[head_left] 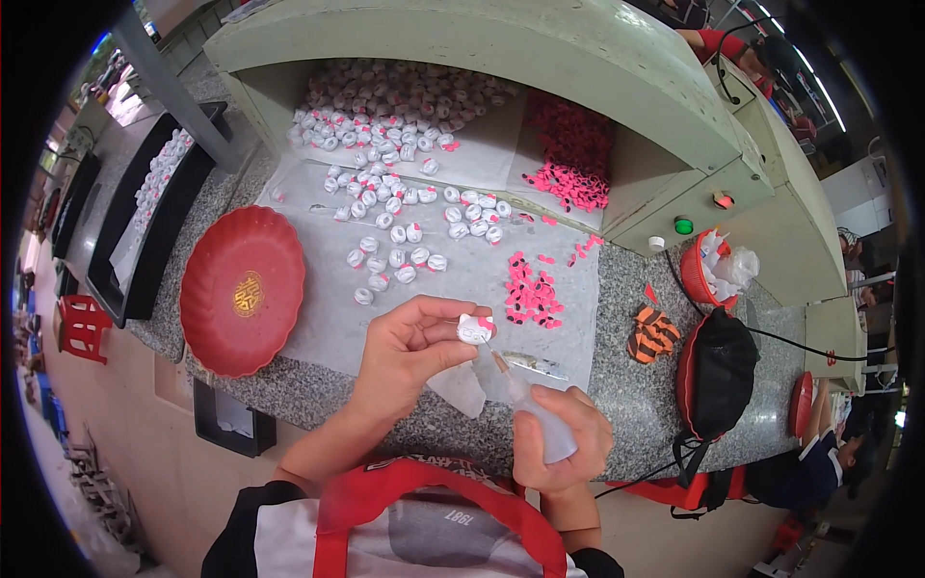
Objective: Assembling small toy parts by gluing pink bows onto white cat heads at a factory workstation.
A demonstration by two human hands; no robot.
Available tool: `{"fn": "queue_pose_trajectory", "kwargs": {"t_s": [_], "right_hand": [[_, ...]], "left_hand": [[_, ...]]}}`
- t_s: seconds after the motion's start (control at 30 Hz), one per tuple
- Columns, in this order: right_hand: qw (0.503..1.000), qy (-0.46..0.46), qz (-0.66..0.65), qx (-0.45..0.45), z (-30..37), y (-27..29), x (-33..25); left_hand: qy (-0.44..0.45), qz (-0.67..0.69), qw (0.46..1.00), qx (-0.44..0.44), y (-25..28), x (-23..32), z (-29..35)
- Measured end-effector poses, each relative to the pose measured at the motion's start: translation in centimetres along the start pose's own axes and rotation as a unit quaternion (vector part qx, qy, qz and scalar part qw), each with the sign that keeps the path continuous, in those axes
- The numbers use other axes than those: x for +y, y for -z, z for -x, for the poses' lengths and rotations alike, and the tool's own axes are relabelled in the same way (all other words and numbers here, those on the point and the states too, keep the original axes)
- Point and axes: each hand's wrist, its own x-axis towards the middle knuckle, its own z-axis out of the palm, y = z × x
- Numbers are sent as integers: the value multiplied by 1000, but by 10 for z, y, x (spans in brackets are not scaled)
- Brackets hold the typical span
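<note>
Pinched between the fingers of my left hand is a small white cat-head figurine with a pink piece on it. My right hand is wrapped round a translucent squeeze bottle, its narrow nozzle pointing up at the figurine. Whether the nozzle tip touches the figurine is hard to tell. Beyond my hands, several more white figurines lie on a white paper sheet. A scatter of small pink pieces with dark spots lies to their right. Below the held figurine is a crumpled white tissue.
A pale green cabinet overhangs heaps of figurines and pink pieces. A red scalloped tray stands left. On the right are a striped orange-black item, a red basket and a black cloth bag. Another person sits far right.
</note>
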Motion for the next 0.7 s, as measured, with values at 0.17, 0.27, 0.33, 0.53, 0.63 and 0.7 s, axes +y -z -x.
{"fn": "queue_pose_trajectory", "kwargs": {"t_s": [0.17, 0.27, 0.33, 0.53, 0.63, 0.7], "right_hand": [[1000, -6, -1, -8, 0, 1, -1], [1000, -7, -3, -4, 0, 1, 0], [1000, -4, 10, 2, 0, 2, 1], [1000, -11, 6, -11, 0, 4, -1], [1000, -9, 7, -14, 0, 5, -1], [1000, -6, 1, -11, -1, 4, -2]], "left_hand": [[12, 11, 1000, -9, 1, -1, 0], [19, 27, 999, -13, 3, -1, 0], [25, 38, 999, -15, 3, -1, 0], [8, 37, 999, -16, 3, -2, -1], [13, 34, 999, -15, 3, -2, 0], [19, 33, 999, -14, 3, -2, 0]]}}
